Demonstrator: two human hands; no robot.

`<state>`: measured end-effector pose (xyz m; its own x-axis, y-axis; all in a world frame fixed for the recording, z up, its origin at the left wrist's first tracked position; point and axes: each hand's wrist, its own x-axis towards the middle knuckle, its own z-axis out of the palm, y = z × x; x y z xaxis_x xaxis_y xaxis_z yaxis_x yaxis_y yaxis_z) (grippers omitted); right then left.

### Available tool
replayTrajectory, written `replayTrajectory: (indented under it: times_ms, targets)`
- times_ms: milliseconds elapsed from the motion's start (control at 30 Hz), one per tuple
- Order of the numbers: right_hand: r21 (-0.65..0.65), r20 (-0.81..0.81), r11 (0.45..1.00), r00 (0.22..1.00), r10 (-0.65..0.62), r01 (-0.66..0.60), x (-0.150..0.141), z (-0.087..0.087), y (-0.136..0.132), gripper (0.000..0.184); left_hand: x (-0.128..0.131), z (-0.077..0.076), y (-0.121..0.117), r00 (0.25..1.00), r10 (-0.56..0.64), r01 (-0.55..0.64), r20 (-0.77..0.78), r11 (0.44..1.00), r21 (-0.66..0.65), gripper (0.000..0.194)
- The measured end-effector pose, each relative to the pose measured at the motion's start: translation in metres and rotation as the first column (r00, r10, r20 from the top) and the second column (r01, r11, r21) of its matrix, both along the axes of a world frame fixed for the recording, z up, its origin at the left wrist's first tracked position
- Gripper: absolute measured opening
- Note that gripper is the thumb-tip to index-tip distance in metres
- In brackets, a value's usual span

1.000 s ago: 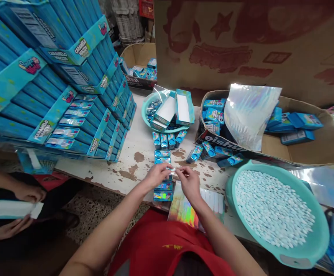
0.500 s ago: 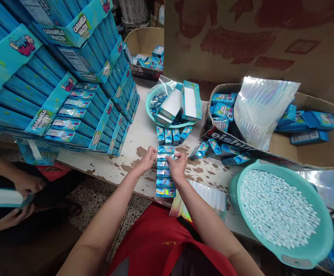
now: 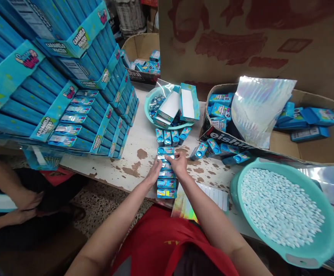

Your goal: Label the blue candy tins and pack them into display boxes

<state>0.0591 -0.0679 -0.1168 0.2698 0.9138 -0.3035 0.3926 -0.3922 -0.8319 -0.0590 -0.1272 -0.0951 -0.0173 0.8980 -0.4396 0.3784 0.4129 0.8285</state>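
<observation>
A row of small blue candy boxes (image 3: pixel 167 183) stands upright on the worn white table in front of me, printed ends facing up. My left hand (image 3: pixel 154 168) presses against the left side of the row, fingers together, at the second candy box (image 3: pixel 164 157) from the far end. From the other side, my right hand (image 3: pixel 179 165) grips this same box, its thumb lying over the top and the fingers behind. Part of that box's top is hidden by the thumbs. Just beyond the row stand several more boxes (image 3: pixel 167 137) with round blue pieces on their ends.
A turquoise basin of pale candies (image 3: pixel 282 207) stands at right, a cardboard carton (image 3: pixel 307 149) behind it. Farther back sits a turquoise bowl (image 3: pixel 148 111) with open trays on it. Stacked display boxes (image 3: pixel 97 142) fill the left. Another person's hands (image 3: pixel 25 207) are at lower left.
My left hand has come down and nearer, from the row's far left corner to its side by the second box. My right hand stays on that box. The view has shifted slightly.
</observation>
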Motion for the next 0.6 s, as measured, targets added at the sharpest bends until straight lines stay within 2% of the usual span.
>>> replayTrajectory:
  times_ms: [100, 167, 233, 300, 333, 367, 400, 467, 533, 600]
  targets:
    - [0.048, -0.073, 0.998, 0.996, 0.044, -0.040, 0.007, 0.003, -0.002, 0.030, -0.019, -0.001, 0.001, 0.958, -0.120, 0.099, -0.261, 0.991, -0.091, 0.058]
    - [0.087, -0.126, 0.994, 0.989, 0.075, -0.065, 0.018, 0.009, -0.014, 0.027, -0.027, 0.005, 0.001, 0.906, -0.129, 0.110, -0.402, 0.991, -0.069, 0.056]
    - [0.119, -0.158, 0.990, 0.983, 0.092, -0.073, 0.036, 0.016, -0.035, 0.028, -0.021, 0.017, -0.001, 0.864, -0.013, 0.088, -0.504, 0.988, 0.127, 0.049]
    - [0.183, -0.110, 0.979, 0.988, 0.109, -0.088, 0.060, 0.020, -0.061, 0.027, -0.001, 0.031, -0.004, 0.851, 0.057, 0.156, -0.521, 0.922, 0.354, 0.040]
    - [0.220, -0.038, 0.969, 0.991, 0.125, -0.114, 0.073, 0.020, -0.074, 0.027, 0.013, 0.037, -0.005, 0.859, 0.005, 0.243, -0.513, 0.877, 0.415, 0.035]
    - [0.243, 0.069, 0.957, 0.987, 0.145, -0.157, 0.086, 0.018, -0.085, 0.028, 0.029, 0.041, -0.005, 0.855, -0.103, 0.357, -0.508, 0.829, 0.431, 0.032]
    - [0.238, 0.198, 0.947, 0.966, 0.168, -0.214, 0.099, 0.015, -0.095, 0.029, 0.045, 0.044, -0.004, 0.822, -0.248, 0.485, -0.513, 0.776, 0.403, 0.029]
    - [0.119, 0.437, 0.938, 0.865, 0.245, -0.326, 0.121, 0.005, -0.108, 0.031, 0.074, 0.042, 0.001, 0.665, -0.528, 0.707, -0.528, 0.673, 0.218, 0.027]
    - [-0.059, 0.549, 0.912, 0.750, 0.370, -0.406, 0.135, -0.004, -0.113, 0.030, 0.095, 0.035, 0.009, 0.518, -0.685, 0.798, -0.512, 0.603, -0.001, 0.026]
    - [-0.169, 0.554, 0.875, 0.691, 0.465, -0.453, 0.143, -0.009, -0.114, 0.024, 0.107, 0.025, 0.017, 0.461, -0.743, 0.804, -0.485, 0.581, -0.126, 0.023]
